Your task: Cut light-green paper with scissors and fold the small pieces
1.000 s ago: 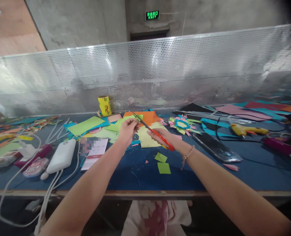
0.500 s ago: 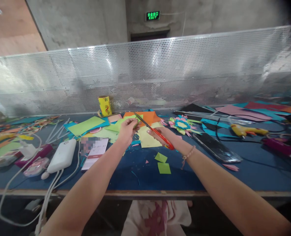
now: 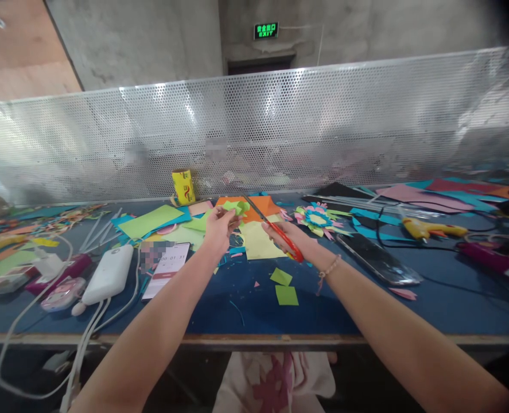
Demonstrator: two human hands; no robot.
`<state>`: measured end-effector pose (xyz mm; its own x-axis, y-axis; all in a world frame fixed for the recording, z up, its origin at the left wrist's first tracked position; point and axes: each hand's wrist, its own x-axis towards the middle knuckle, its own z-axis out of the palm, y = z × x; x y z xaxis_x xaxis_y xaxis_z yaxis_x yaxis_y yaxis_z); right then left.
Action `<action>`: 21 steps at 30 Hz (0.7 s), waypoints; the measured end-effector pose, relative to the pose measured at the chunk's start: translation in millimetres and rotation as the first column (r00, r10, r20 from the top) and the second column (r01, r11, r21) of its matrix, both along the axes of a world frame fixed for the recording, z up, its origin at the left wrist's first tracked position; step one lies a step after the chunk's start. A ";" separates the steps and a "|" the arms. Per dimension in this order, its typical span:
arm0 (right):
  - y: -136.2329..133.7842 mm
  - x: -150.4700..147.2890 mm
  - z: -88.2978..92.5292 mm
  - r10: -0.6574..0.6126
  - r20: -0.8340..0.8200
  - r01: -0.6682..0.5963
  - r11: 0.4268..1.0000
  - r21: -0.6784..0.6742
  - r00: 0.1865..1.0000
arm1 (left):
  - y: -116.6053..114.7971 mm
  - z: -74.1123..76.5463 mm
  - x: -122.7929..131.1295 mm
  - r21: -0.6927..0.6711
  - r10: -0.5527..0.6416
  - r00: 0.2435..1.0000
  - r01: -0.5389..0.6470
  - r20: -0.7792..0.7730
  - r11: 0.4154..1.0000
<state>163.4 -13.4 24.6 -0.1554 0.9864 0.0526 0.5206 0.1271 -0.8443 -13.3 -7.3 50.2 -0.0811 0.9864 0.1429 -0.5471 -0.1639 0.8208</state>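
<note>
Between its thumb and fingers, my left hand (image 3: pixel 220 228) pinches a cut piece of green paper (image 3: pixel 236 207). My right hand (image 3: pixel 289 238) grips red-handled scissors (image 3: pixel 287 241), whose blades point up and left, just right of the green piece and apart from it. Beneath the hands lie an orange sheet (image 3: pixel 260 207) and a pale yellow sheet (image 3: pixel 258 244). Two small green paper squares (image 3: pixel 287 295) rest nearer the table edge. To the right of the scissors sits a layered paper flower (image 3: pixel 317 217) in blue, pink and yellow.
On the left are a white power bank (image 3: pixel 108 274) with cables, a lit phone (image 3: pixel 166 271) and green sheets (image 3: pixel 151 222). A dark phone (image 3: pixel 378 259) and a yellow glue gun (image 3: pixel 432 228) lie right. Behind stand a yellow box (image 3: pixel 183 187) and a perforated metal panel (image 3: pixel 254 126).
The scissor blades have moved slightly right, off the green paper. My left hand has turned the piece a little, and more of its cut edge shows.
</note>
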 end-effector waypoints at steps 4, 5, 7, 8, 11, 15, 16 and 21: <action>-1.1 -1.0 -5.1 0.035 -0.038 -0.035 0.999 0.002 0.999 | -1.5 0.4 1.4 0.039 -0.027 1.000 0.026 0.014 0.999; -2.0 -1.5 -6.4 0.046 -0.042 -0.046 0.999 0.009 0.998 | -1.6 0.2 1.4 0.048 -0.037 0.999 0.037 0.011 0.998; -4.2 -2.8 -8.4 0.082 -0.060 -0.081 0.996 0.022 0.995 | -1.5 -0.3 1.2 0.053 -0.043 0.999 0.043 0.007 0.998; -5.3 -3.6 -9.1 0.110 -0.070 -0.108 0.994 0.029 0.991 | -1.3 -0.7 1.1 0.050 -0.038 0.999 0.038 0.007 0.998; -7.2 -7.1 -10.3 0.179 -0.090 -0.173 0.983 0.064 0.980 | -0.4 -2.2 1.5 0.052 -0.017 1.000 0.017 0.003 0.999; -6.2 -12.7 -12.1 0.171 -0.110 -0.161 0.983 0.093 0.979 | 0.3 -4.5 3.1 0.087 -0.028 1.000 0.027 0.008 0.996; -5.9 -13.6 -12.6 0.171 -0.111 -0.161 0.982 0.095 0.979 | 0.3 -4.9 3.6 0.090 -0.028 0.999 0.027 0.014 0.996; -6.1 -14.8 -13.8 0.173 -0.093 -0.166 0.983 0.076 0.981 | -1.6 -4.5 5.3 0.092 -0.029 1.000 0.029 0.009 0.995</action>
<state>148.6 -19.5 10.7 -0.3111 0.9398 0.1413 0.4011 0.2646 -0.8770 -8.0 -8.9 45.7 -0.0545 0.9711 0.2324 -0.5608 -0.2224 0.7976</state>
